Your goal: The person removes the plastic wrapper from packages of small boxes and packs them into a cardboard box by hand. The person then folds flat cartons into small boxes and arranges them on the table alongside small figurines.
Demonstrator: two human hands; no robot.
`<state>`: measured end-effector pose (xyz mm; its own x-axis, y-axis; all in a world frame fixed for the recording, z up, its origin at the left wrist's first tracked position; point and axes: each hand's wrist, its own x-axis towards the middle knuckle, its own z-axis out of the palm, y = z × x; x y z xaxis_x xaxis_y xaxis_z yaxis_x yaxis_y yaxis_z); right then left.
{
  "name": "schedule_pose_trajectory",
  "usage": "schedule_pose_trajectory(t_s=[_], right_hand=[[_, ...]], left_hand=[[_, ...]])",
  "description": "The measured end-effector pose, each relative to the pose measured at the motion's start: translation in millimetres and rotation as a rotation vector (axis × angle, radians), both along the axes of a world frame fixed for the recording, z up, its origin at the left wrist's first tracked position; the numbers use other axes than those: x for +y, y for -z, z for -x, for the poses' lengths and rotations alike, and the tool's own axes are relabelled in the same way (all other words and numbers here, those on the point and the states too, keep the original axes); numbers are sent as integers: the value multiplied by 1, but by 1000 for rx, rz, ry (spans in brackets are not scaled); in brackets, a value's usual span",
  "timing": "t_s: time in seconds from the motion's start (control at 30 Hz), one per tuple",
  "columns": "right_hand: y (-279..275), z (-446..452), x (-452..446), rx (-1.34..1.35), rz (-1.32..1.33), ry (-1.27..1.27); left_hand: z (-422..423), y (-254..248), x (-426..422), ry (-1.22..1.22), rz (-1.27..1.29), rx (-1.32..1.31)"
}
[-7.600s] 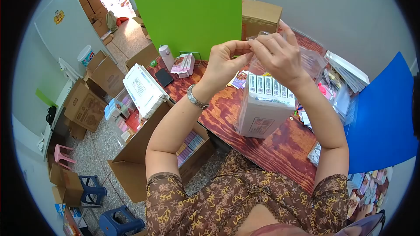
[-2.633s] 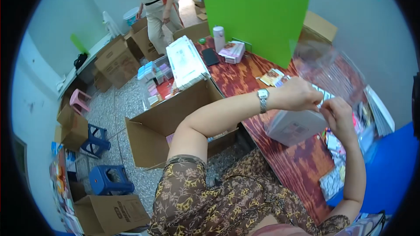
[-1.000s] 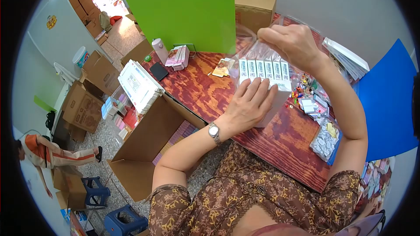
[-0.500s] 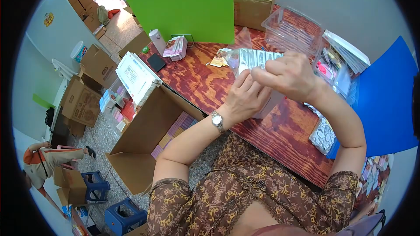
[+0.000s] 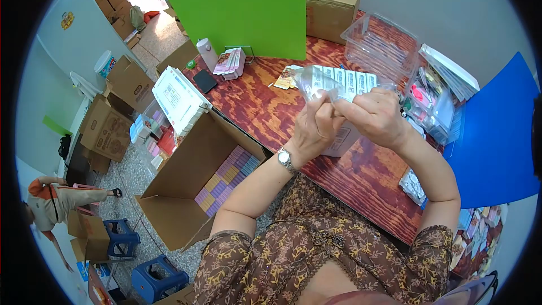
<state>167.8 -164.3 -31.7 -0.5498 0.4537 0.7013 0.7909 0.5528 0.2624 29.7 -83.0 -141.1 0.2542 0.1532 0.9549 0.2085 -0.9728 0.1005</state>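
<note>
On the red wood-grain table (image 5: 257,99), a pack of small boxes with barcode labels (image 5: 361,82) stands in front of me, its pinkish side (image 5: 343,138) toward my body. A clear plastic bag (image 5: 316,82) lies loosely over its top. My left hand (image 5: 313,127), with a wristwatch (image 5: 284,157), pinches the plastic at the near edge. Right beside it, my right hand (image 5: 375,116) is closed with its fingers curled on the same plastic. The fingertips nearly meet, and the exact grip is partly hidden.
An open carton (image 5: 175,206) with rows of small coloured boxes stands left of the table. Clear plastic trays (image 5: 378,45), a blue panel (image 5: 491,135) and a green panel (image 5: 237,11) surround the work spot. Blue stools (image 5: 160,278) and another person (image 5: 53,197) are at lower left.
My right hand has come down and slightly right, uncovering more barcode labels. The plastic flap that stood up now lies lower over the pack. The view has shifted slightly.
</note>
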Motion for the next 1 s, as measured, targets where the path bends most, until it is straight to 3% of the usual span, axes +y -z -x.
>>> schedule_pose_trajectory(t_s=[0.5, 0.83, 0.93, 1.0], right_hand=[[34, 3, 1, -42, -77, -3], [41, 3, 6, -130, -144, 109], [41, 1, 6, -154, -118, 73], [40, 2, 6, -158, -127, 84]], left_hand=[[-1, -20, 8, -157, -165, -124], [45, -35, 14, 158, -58, 64], [58, -53, 17, -3, -101, 44], [66, -74, 23, -125, -252, 263]])
